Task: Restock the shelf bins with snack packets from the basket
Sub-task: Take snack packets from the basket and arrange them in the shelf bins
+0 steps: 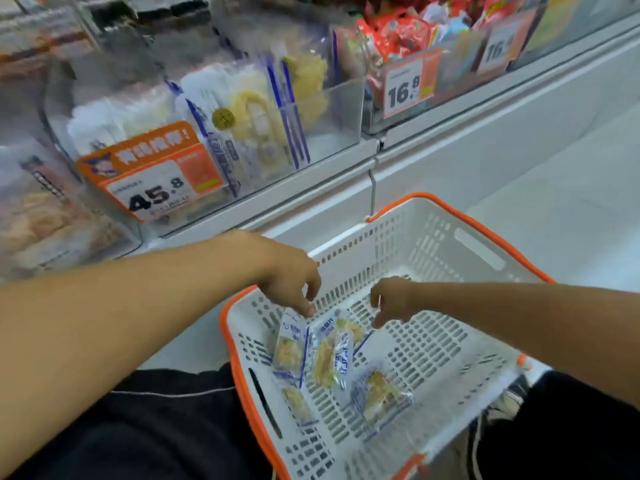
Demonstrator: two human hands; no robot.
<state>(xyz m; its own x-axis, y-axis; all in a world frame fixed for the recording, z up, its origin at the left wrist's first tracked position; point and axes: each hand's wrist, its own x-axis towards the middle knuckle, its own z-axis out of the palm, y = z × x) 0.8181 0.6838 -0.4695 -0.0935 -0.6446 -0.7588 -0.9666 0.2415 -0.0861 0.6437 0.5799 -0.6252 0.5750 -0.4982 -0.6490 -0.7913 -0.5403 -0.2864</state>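
Snack packets (332, 362), clear with blue edging and pale yellow pieces inside, lie loose on the slotted floor of the basket (450, 344), and more of the same kind stand packed in the clear shelf bin (242, 126) up at your left. Furthest left, a blurred bin of darker-wrapped goods (45, 216) sits at the shelf's edge. Next to it, on the front of the clear shelf bin, an orange price tag (156, 174) reads 45.8. Your left hand (291, 275) reaches down over the basket's near-left corner, its grip loosely curled, fingertips touching the top edge of the leftmost packet; whether it has pinched it you cannot tell from this view. The basket is white plastic with an orange rim and sits in front of a white shelf ledge (433, 161), between your knees in dark trousers (156, 427). Your right hand (391, 303) hangs over the middle of the basket, fingers drooping and relaxed, holding nothing, just above the packets. Up to the right, a second bin holds red packets (398, 32) behind a tag (408, 84) marked 16.8, with another such tag further along. Pale floor (571, 202) runs beyond the basket on the right.
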